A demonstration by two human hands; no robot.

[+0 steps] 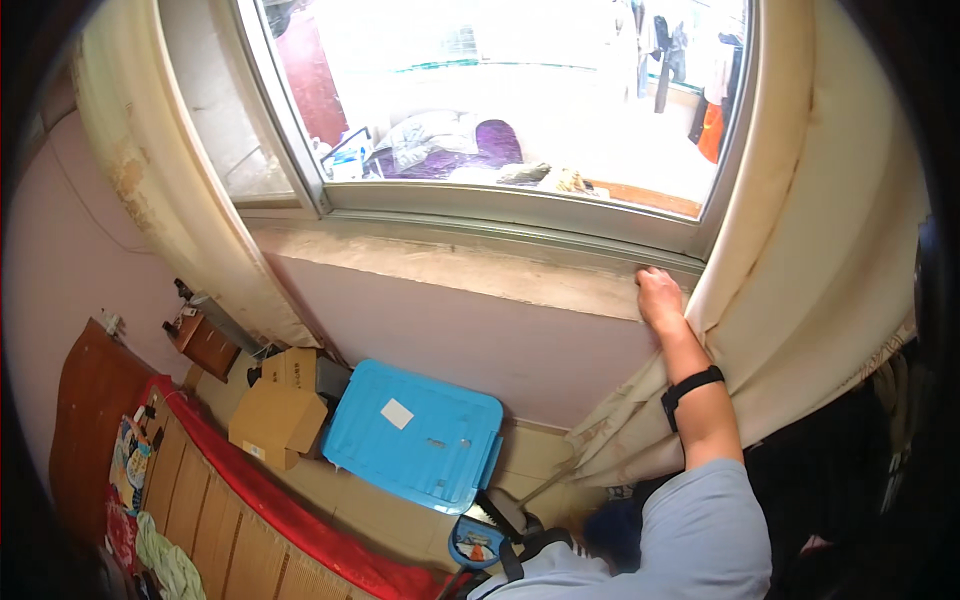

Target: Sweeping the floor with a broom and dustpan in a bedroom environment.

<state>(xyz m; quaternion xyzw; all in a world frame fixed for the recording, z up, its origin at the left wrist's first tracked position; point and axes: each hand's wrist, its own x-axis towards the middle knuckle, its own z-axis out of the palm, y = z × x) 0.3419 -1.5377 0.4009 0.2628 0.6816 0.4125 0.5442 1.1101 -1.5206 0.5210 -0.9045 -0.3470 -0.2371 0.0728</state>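
My right hand [660, 296] rests with curled fingers at the right end of the windowsill [450, 270], just below the sliding window's metal frame [517, 217]. The fingertips are turned away, so whether they hold anything is hidden. Beside the wrist hangs the cream curtain [817, 247], which the forearm partly overlaps. A black band [694, 394] goes around that forearm. Out of view is my left hand. Through the glass, a purple and white heap of cloth [465, 146] and hanging clothes [667, 52] are visible in the bright space beyond.
Below the sill stands a blue lidded plastic storage box [420, 427], with open cardboard boxes [277, 420] at its left. A small blue bin [476, 541] holding litter is near my body. At lower left lies a bed with a slatted mat [217, 510] and red cloth edge [285, 517].
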